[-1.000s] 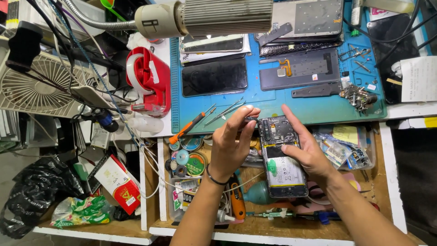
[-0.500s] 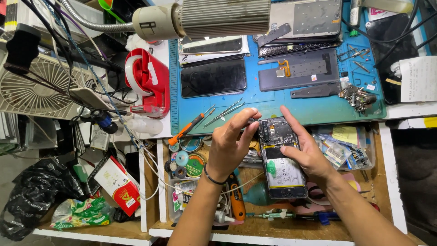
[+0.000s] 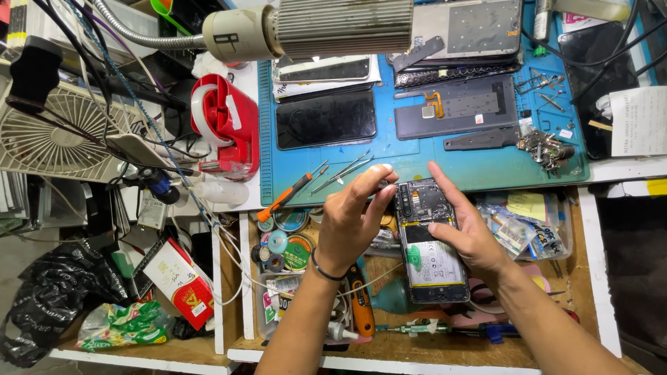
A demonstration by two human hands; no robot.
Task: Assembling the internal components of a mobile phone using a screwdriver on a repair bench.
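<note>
phone point(image 3: 431, 243) back off, batt+board exposed | R hand point(image 3: 472, 236) grips it | L hand point(image 3: 354, 219) pinched at top

Both hands work over an open drawer crowded with tape rolls point(image 3: 288, 239), an orange-handled tool point(image 3: 360, 305) and plastic bags point(image 3: 517, 229), so there is little bare room beneath them. The left hand point(image 3: 351, 222) and right hand point(image 3: 472, 236) close in on the opened phone point(image 3: 429, 243) from either side. Just beyond the fingertips, tweezers point(image 3: 344, 170) and an orange screwdriver point(image 3: 286, 198) lie across the near edge of the blue mat point(image 3: 417, 163). A bare strip of mat runs behind them. Farther back, phone screens point(image 3: 326, 118) and a grey back plate point(image 3: 458, 107) fill the mat. The lamp head point(image 3: 319, 28) overhangs the rear of the bench, and a red tape dispenser point(image 3: 226, 128) blocks the left flank.
</note>
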